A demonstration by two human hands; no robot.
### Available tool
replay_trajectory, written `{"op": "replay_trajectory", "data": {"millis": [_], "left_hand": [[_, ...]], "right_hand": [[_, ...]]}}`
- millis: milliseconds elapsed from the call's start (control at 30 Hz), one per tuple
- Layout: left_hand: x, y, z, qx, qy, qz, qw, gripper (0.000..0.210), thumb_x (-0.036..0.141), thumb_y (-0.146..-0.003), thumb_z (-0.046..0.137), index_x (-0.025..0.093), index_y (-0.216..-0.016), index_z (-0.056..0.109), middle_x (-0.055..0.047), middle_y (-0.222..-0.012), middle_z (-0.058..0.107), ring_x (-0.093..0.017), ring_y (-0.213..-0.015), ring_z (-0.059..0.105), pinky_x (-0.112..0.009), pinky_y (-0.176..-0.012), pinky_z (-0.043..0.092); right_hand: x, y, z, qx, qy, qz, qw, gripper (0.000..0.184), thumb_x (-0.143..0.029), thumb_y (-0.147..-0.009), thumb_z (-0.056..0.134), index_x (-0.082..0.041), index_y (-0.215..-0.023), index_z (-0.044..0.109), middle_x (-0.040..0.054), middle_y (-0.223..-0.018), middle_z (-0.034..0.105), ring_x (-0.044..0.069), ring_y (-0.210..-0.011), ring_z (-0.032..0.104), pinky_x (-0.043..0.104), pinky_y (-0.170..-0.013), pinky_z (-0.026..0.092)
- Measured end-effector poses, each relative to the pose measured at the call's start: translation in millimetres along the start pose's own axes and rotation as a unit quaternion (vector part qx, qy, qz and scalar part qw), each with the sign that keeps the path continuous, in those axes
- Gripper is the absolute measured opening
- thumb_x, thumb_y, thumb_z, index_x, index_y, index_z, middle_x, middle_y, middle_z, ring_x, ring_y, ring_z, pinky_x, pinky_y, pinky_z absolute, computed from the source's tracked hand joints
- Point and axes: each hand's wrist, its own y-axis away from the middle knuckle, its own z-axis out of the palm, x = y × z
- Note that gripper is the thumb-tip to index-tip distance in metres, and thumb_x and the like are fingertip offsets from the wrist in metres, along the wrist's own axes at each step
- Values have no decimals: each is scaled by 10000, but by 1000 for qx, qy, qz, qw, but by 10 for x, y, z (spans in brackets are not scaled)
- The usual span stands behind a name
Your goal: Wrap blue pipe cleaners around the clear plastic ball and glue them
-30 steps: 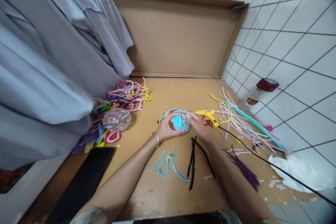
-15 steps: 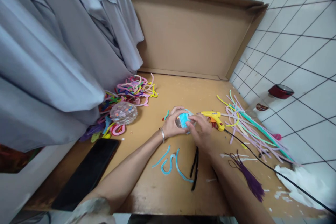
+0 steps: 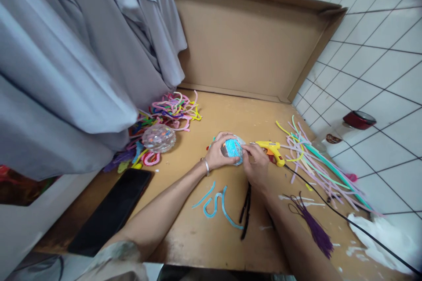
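Observation:
My left hand (image 3: 218, 153) is wrapped round a small, clear, rounded plastic piece (image 3: 239, 141) with rows of blue pipe cleaner (image 3: 232, 148) across its face. The thumb and fingers of my right hand (image 3: 255, 160) are pinched together at the right edge of these rows; what lies between the fingertips is too small to make out. Just right of that hand lies a yellow glue gun (image 3: 272, 150), its nozzle pointing left. Loose blue pipe cleaners (image 3: 216, 204) and black pipe cleaners (image 3: 245, 215) are on the table in front of my hands.
Left are a pile of coloured pipe cleaners (image 3: 174, 107), a clear faceted ball (image 3: 158, 138) and a black phone-like slab (image 3: 112, 210). Right are pale pipe cleaners (image 3: 316, 160), a red-lidded jar (image 3: 343, 129), purple strands (image 3: 314, 228), a cord (image 3: 346, 217) and white tissue (image 3: 379, 235). Cardboard (image 3: 237, 39) stands behind.
My right hand's fingers have moved from the front of the blue rows to their right edge and closed into a pinch. My left hand keeps its hold. The view has shifted slightly.

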Motion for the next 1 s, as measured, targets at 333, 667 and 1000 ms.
{"op": "replay_trajectory", "data": {"millis": [333,667,1000], "left_hand": [[5,-1,-10,-7,-4,3,1000,651,330,-612,876,234,-1207,630,-108,-1281,577,-310,-1276,551,-505,-1103,446],[5,-5,-18,-18,-2,5,1000,654,324,-608,881,235,-1205,631,-113,-1289,574,-313,-1279,549,-510,-1100,447],[-4,1,-22,-20,-5,11,1000,662,299,-610,880,234,-1217,624,-118,-1310,562,-317,-1297,540,-526,-1116,433]], "right_hand": [[11,5,15,-25,-24,7,999,211,-221,-956,482,-237,-946,692,47,-843,643,200,-811,625,350,-755,514],[37,3,15,-40,-33,0,999,222,-210,-961,469,-229,-957,691,47,-844,620,203,-816,611,351,-758,502],[72,30,27,-32,33,-84,995,249,-114,-925,464,-230,-956,682,59,-842,611,214,-828,582,360,-747,469]]}}
